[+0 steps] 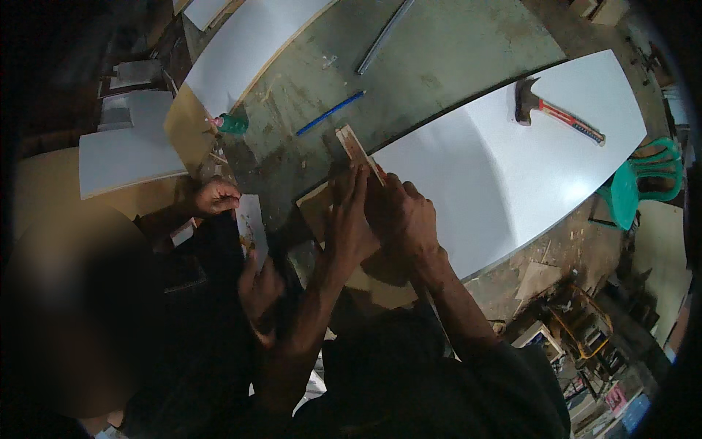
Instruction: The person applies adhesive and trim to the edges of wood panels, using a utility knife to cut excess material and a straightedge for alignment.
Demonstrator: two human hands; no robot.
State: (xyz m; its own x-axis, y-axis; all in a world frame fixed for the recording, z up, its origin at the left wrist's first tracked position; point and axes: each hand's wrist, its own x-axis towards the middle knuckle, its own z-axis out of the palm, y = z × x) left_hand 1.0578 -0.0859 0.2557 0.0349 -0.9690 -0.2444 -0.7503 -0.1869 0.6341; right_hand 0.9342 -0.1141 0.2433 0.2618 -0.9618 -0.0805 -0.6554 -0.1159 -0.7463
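Observation:
A narrow pale wooden strip [354, 146] points away from me over the table's near edge. Pressed along its near part are the fingers of my left hand [347, 216]. Close beside it, my right hand [411, 219] is curled in a fist at the strip's near end. A bit of red shows by its fingers, but what it grips is hidden. Beneath both hands lies a brown board [316, 208], partly in shadow. To the right, a white panel [453, 175] rests on the table, with a claw hammer [556, 113] on it.
A blue pencil [330, 113], a metal bar [384, 38] and a green bottle [232, 124] lie on the green-grey table [446, 51]. At left, another person's hands [218, 197] are near a small white piece [251, 219]. A green plastic chair [625, 194] stands at right.

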